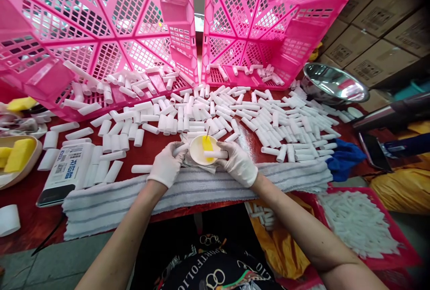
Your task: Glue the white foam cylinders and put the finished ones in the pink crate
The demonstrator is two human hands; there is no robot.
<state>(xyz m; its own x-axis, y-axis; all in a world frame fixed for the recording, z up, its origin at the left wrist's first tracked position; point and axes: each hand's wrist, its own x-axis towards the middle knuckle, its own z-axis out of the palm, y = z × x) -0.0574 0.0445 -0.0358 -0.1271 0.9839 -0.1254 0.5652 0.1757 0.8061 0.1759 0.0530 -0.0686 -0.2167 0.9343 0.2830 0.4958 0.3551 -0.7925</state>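
Note:
My right hand (241, 163), in a white glove, is closed on a short white tube (215, 154) that lies level across a small white bowl (198, 144). Inside that bowl is a yellow piece (207, 143) with a thin dark stick rising from it. On the bowl's other side my gloved left hand (167, 164) pinches another white tube (180, 148), whose near end its fingers hide. Beneath the bowl is a crumpled pale cloth or wrapper (201, 165). A striped towel (188, 191) runs along the table edge below both wrists. Many loose white tubes (188, 111) lie just beyond the hands.
Two pink plastic baskets (117, 37) (248, 37) lie tipped on their sides at the back, tubes spilling out. A steel basin (336, 82) stands right, near cardboard boxes (372, 57). At left are a phone (55, 195) and a tray (36, 149) with yellow sponge-like blocks.

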